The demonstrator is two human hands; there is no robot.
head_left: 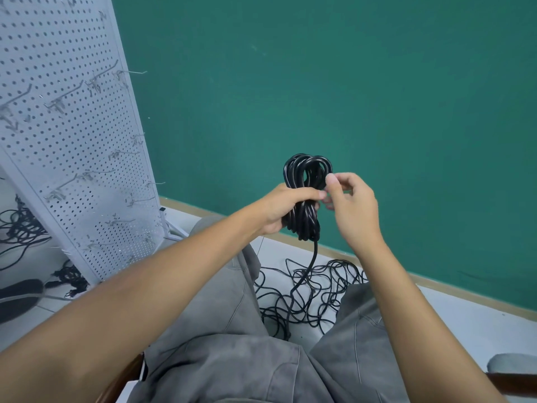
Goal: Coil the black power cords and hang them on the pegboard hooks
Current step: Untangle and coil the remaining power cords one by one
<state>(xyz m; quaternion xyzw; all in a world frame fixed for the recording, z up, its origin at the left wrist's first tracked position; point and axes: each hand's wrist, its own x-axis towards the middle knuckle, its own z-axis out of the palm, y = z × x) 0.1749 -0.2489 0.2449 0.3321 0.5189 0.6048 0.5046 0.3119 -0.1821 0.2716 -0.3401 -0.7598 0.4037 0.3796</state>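
Observation:
My left hand (286, 207) is closed around the middle of a black cord coil (306, 173), held upright in front of the green wall. Loops stick out above and below the fist. My right hand (350, 205) is beside the coil on the right, thumb and fingertips pinching at its loops. One strand (312, 263) hangs from the coil's bottom down to a loose tangle of black cord (313, 292) on the floor between my knees. The white pegboard (66, 146) with several bare metal hooks (98, 78) stands tilted at the left.
More black cords (20, 228) lie on the floor behind the pegboard at far left. A dark shoe (17, 295) sits near the board's foot. My grey-trousered legs fill the lower middle. A wooden chair edge (511, 378) shows at lower right.

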